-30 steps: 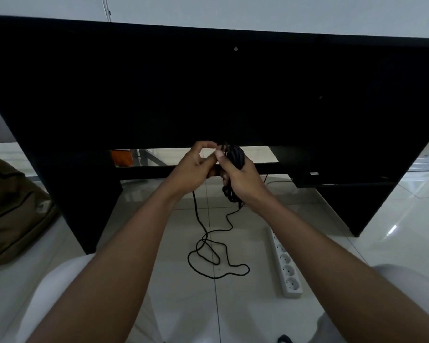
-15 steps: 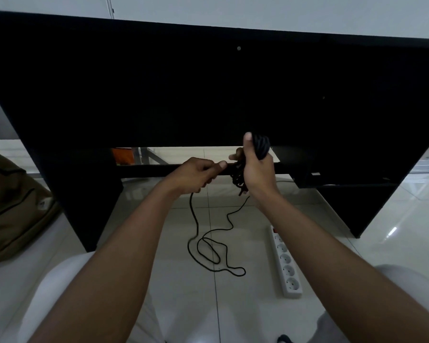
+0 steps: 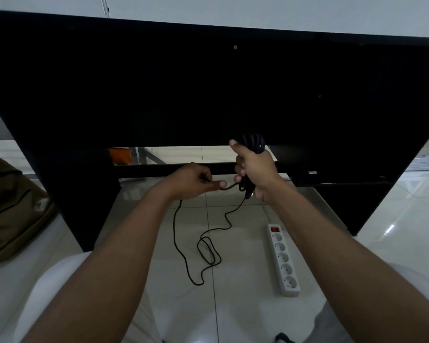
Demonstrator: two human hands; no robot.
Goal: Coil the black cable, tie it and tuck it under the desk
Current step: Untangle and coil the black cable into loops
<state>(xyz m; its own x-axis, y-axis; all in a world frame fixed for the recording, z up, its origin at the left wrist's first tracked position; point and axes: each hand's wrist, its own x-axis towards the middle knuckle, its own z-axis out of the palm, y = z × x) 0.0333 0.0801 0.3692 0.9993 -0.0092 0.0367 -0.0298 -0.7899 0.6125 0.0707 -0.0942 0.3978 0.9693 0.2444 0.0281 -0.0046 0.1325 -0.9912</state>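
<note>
1. The black table (image 3: pixel 208 90) fills the upper view, its dark back panel facing us and a low crossbar running below the gap in it; white tiled floor (image 3: pixel 233 313) lies in front.
2. A brown bag (image 3: pixel 10 206) slumps at the far left beside the table's leg. We leave it alone.
3. A white power strip (image 3: pixel 284 261) lies on the floor to the right of the loose cable, apart from it.
4. The black cable (image 3: pixel 203 246) is in two parts: a bundle of coils (image 3: pixel 253 143) held up in front of the panel, and a slack tail that drops to the floor and lies there in a few loops.
5. Our right hand (image 3: pixel 255 169) is closed in a fist around the coils, thumb up, with the top of the bundle showing above it.
6. Our left hand (image 3: pixel 193 180) is pinched shut on a short run of cable, drawn taut toward the right fist.
7. We judge the coiling only partly done, with plenty of tail yet to gather.
8. Risks from here: the floor loops cross one another, so a quick pull could tighten them into a knot. If the right fist loosens while we feed another turn, the bundle may spring apart. The tail could also drag across the power strip and catch on it.
</note>
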